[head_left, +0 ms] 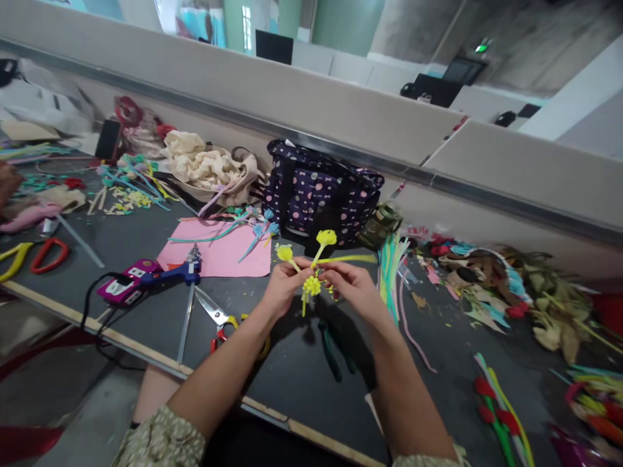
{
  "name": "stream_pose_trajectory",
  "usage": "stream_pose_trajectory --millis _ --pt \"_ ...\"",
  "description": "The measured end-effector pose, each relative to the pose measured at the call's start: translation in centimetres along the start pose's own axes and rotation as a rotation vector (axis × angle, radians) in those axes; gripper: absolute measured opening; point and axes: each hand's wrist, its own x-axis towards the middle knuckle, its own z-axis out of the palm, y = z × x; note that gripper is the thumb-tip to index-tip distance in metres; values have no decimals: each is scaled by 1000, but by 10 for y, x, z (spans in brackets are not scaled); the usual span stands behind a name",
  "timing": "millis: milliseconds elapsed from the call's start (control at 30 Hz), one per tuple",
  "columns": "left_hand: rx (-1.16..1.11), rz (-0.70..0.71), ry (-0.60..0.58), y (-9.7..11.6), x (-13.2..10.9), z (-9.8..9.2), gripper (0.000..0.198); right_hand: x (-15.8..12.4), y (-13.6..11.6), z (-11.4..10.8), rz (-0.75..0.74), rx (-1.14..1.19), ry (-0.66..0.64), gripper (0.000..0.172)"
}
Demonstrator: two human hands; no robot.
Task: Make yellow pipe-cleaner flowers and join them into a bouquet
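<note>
At the centre of the frame, pinching yellow flowers point(312, 285) between left hand point(286, 285) and right hand point(354, 285), close together; hovering over the counter point(296, 373).

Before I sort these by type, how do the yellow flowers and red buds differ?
The yellow flowers are held by the left hand and right hand; the red buds lie on the table. The yellow flowers look ruffled, the red buds rounded. Both are stemmed.

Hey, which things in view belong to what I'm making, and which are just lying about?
Belong, judging by your hands:
- yellow flowers, between left hand and right hand
- probably fuzzy stems, scissors, dark-handled pliers

Apparently just lying about:
- patterned bag
- cream cloth bag
- dried leaves
</note>
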Motion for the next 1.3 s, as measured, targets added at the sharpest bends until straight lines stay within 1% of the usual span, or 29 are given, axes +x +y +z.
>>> stream_pose_trajectory --millis 67,133,200,267,400,500,633,733,833,933,1033,1100,1200,1300 --pt "16 -15 -32 0 0 0 24 8 11 12 84 262 88 21" --pt "22 -34 -59 0 0 0 25 12 17 22 155 470 123 22" --pt "23 -51 -63 0 -1 1 27 13 19 28 185 581 171 24" --pt "26 -80 -61 1 -2 3 28 12 21 29 175 609 232 25" --pt "-38 -195 -110 4 -6 7 35 10 22 23 82 506 325 23" --pt "-79 -241 -145 5 -7 8 35 8 21 19 17 404 350 22" --pt "-89 -232 -126 4 -8 8 31 6 17 19 -52 222 311 19" --pt "-64 -211 -142 4 -9 7 27 3 14 19 -119 104 267 16" --pt "-45 -190 -145 4 -10 6 21 0 11 19 -163 45 252 14" --pt "-42 -158 -129 3 -11 6 20 -3 7 19 -206 4 254 12" --pt "-20 -107 -110 4 -11 8 22 -5 4 20 -242 -41 250 10" --pt "6 -46 -84 5 -12 10 22 -6 3 22 -241 -64 259 9" --pt "71 98 -43 8 -12 12 22 -8 3 24 -208 -101 285 11" --pt "194 269 -28 10 -14 12 18 -10 4 26 -203 -164 312 13"
